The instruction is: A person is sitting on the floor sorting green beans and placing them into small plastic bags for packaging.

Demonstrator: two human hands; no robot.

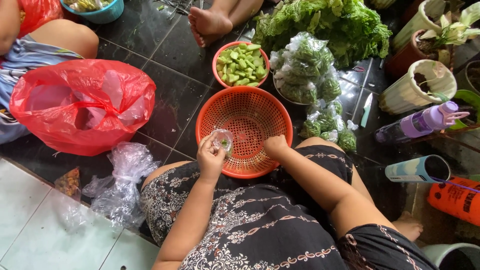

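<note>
Your left hand [210,159] holds a small clear bag [223,140] over the orange basket [244,131]. Filled clear bags of greens [306,70] lie right of it; a red plastic bag [82,105] lies left.

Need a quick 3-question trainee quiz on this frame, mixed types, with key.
1. True or false: the orange colander is full of cut vegetables.
2. What does the left hand hold? A) knife B) small clear bag C) bottle
3. Fill in: the right hand rests closed at the colander's ___.

Key: 1 false, it is empty; the cut green pieces are in the smaller bowl beyond it. 2 B. 3 rim.
</note>
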